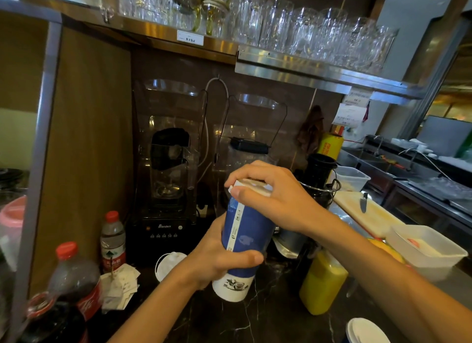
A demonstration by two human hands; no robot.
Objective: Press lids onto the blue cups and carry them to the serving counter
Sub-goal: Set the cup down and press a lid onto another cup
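A tall blue paper cup (245, 235) with a white base is lifted above the dark marble counter (255, 322), tilted a little. My left hand (217, 261) grips its lower half from the left. My right hand (270, 197) curls over the top, with fingers and thumb round the white lid (251, 187) on the rim. A second blue cup with a white lid (367, 331) stands at the bottom right edge of the view, mostly cut off.
Behind the cup stand two blenders (166, 179) and a juicer (319, 179). A yellow juice bottle (321, 284), water bottle (113, 240) and cola bottles (74, 284) crowd the counter. A loose white lid (168, 263) lies near the blender. Cutting board with knife (364, 202) sits right.
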